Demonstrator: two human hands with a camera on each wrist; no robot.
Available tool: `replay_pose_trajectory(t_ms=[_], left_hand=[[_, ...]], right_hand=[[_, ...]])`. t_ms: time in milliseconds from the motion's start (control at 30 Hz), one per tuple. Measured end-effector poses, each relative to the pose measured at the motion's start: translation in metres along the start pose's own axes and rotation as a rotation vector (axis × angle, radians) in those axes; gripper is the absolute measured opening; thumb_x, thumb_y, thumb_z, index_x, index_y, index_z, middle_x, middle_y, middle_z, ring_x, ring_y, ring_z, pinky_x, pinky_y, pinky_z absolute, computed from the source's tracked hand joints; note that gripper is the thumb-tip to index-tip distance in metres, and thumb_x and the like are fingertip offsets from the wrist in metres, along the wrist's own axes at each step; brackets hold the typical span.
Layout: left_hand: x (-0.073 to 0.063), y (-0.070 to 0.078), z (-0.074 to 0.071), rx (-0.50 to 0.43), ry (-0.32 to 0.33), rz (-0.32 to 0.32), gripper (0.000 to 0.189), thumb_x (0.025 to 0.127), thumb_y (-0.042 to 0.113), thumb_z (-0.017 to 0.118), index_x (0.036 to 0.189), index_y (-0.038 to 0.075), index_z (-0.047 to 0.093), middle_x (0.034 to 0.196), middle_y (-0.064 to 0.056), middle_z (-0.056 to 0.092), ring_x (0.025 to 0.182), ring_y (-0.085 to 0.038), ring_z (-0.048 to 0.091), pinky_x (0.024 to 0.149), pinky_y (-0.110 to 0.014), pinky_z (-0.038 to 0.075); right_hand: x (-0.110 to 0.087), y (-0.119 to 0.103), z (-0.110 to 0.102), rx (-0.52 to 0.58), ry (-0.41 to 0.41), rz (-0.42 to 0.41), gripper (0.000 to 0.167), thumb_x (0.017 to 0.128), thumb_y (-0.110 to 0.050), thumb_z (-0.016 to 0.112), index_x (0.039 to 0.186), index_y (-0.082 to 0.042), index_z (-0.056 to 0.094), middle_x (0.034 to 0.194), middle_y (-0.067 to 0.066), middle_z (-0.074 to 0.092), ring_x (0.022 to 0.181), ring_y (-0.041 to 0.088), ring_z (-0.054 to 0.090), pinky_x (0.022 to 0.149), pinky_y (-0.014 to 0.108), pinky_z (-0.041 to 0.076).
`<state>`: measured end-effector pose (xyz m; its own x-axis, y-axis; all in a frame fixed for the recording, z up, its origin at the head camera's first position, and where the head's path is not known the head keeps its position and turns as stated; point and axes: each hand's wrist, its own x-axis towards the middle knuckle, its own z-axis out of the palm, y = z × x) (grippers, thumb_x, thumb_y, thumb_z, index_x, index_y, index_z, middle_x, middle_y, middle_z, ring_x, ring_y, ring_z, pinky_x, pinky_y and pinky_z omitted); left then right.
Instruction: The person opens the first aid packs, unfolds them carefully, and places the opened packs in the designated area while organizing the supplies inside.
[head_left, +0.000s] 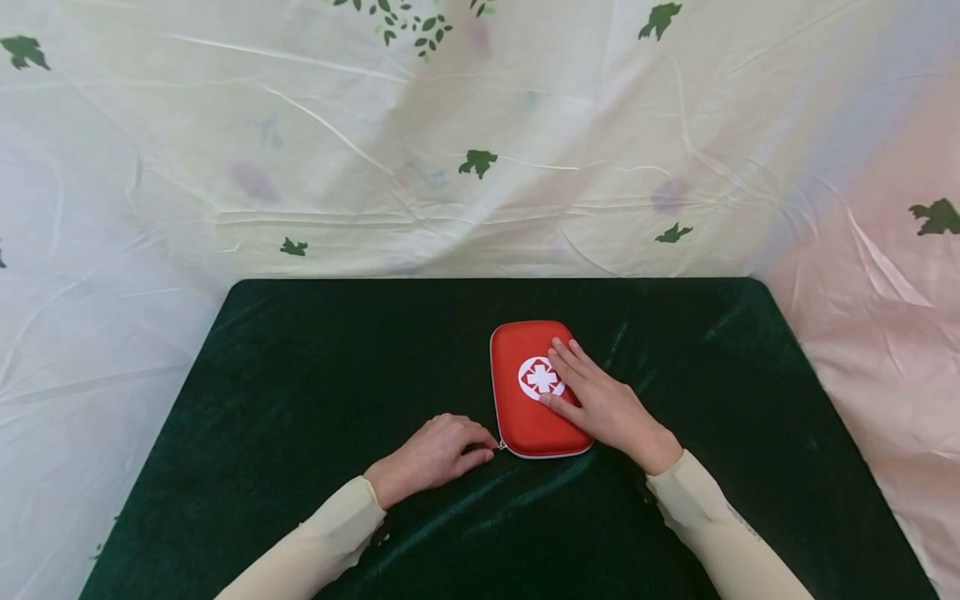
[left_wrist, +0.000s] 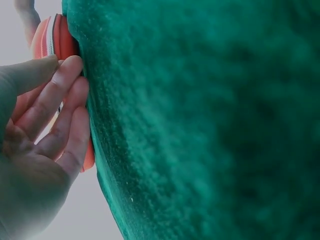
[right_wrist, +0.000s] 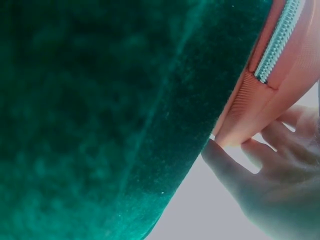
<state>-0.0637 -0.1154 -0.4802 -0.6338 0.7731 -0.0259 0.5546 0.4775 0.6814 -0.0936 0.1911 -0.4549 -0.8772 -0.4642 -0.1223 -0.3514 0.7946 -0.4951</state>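
A red zippered first-aid case with a white cross emblem on its lid lies closed on the dark green cloth. At its near left corner my left hand pinches the small metal zipper pull between thumb and index finger; the other fingers are loosely bent by the case's side. My right hand rests on the right part of the lid, its fingers extended over the emblem's edge. From the right wrist, the closed zipper teeth run along the case's side and end at a fabric strip.
Green velvet cloth covers the table, with a few shiny creases near the case. Pale curtains with green leaf prints hang behind and at both sides. Cream sleeves cover both forearms.
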Motion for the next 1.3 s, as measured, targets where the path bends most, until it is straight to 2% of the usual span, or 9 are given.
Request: replay_pose_trajectory(t_ms=[200, 300, 500, 600, 800, 933, 1067, 1300], left_hand=[[-0.001, 0.017, -0.008, -0.031, -0.034, -0.079, 0.021, 0.101, 0.025, 0.068, 0.119, 0.018, 0.076, 0.111, 0.009, 0.075, 0.097, 0.003, 0.066, 0.086, -0.024, 0.055], [-0.001, 0.018, -0.008, -0.037, -0.011, -0.113, 0.019, 0.101, 0.025, 0.069, 0.117, 0.018, 0.076, 0.108, 0.009, 0.075, 0.089, 0.004, 0.065, 0.081, -0.022, 0.055], [-0.002, 0.018, -0.010, -0.009, 0.055, -0.176, 0.015, 0.100, 0.022, 0.069, 0.111, 0.017, 0.077, 0.099, 0.010, 0.074, 0.077, 0.002, 0.060, 0.077, -0.023, 0.055], [-0.002, 0.016, -0.012, -0.004, 0.075, -0.189, 0.014, 0.100, 0.022, 0.069, 0.111, 0.017, 0.077, 0.097, 0.012, 0.073, 0.075, 0.001, 0.059, 0.076, -0.023, 0.054], [-0.003, 0.013, -0.015, -0.005, 0.095, -0.202, 0.013, 0.099, 0.021, 0.069, 0.110, 0.018, 0.077, 0.096, 0.011, 0.072, 0.074, 0.000, 0.059, 0.074, -0.023, 0.054], [-0.003, 0.009, -0.017, -0.003, 0.111, -0.208, 0.013, 0.099, 0.021, 0.070, 0.110, 0.018, 0.076, 0.098, 0.010, 0.073, 0.073, 0.000, 0.060, 0.073, -0.023, 0.055], [-0.003, 0.004, -0.020, -0.007, 0.134, -0.205, 0.013, 0.097, 0.021, 0.071, 0.109, 0.017, 0.076, 0.097, 0.009, 0.073, 0.072, 0.000, 0.060, 0.071, -0.024, 0.055], [-0.004, 0.001, -0.026, 0.023, 0.195, -0.242, 0.012, 0.096, 0.019, 0.072, 0.108, 0.017, 0.076, 0.097, 0.008, 0.073, 0.074, 0.000, 0.061, 0.073, -0.025, 0.056]], right_hand=[[0.000, -0.001, 0.000, -0.006, 0.005, 0.014, 0.082, 0.100, -0.054, 0.060, 0.166, -0.020, 0.025, 0.173, -0.003, 0.015, 0.159, 0.026, 0.012, 0.102, 0.056, 0.051], [0.001, -0.004, -0.001, -0.043, 0.030, -0.001, 0.082, 0.099, -0.053, 0.062, 0.165, -0.017, 0.029, 0.172, 0.001, 0.020, 0.158, 0.028, 0.016, 0.105, 0.057, 0.048], [0.010, -0.007, -0.007, -0.103, 0.101, -0.068, 0.074, 0.097, -0.046, 0.069, 0.157, -0.008, 0.045, 0.165, 0.012, 0.036, 0.155, 0.037, 0.026, 0.116, 0.061, 0.035], [0.020, -0.005, -0.014, -0.064, 0.109, -0.079, 0.073, 0.097, -0.042, 0.069, 0.156, -0.007, 0.045, 0.165, 0.014, 0.036, 0.155, 0.038, 0.025, 0.117, 0.062, 0.033], [0.042, 0.007, -0.026, 0.099, 0.075, -0.041, 0.075, 0.099, -0.038, 0.068, 0.161, -0.009, 0.038, 0.167, 0.014, 0.031, 0.156, 0.038, 0.021, 0.116, 0.062, 0.034], [0.052, 0.016, -0.026, 0.174, 0.043, -0.019, 0.075, 0.100, -0.038, 0.067, 0.163, -0.013, 0.034, 0.168, 0.014, 0.030, 0.152, 0.038, 0.029, 0.112, 0.060, 0.041], [0.056, 0.020, -0.022, 0.208, 0.029, -0.003, 0.076, 0.099, -0.039, 0.069, 0.163, -0.015, 0.035, 0.166, 0.015, 0.032, 0.143, 0.037, 0.039, 0.106, 0.057, 0.048], [0.053, 0.018, -0.025, 0.224, 0.076, 0.021, 0.071, 0.097, -0.036, 0.073, 0.158, -0.014, 0.044, 0.158, 0.017, 0.040, 0.133, 0.035, 0.045, 0.099, 0.055, 0.053]])
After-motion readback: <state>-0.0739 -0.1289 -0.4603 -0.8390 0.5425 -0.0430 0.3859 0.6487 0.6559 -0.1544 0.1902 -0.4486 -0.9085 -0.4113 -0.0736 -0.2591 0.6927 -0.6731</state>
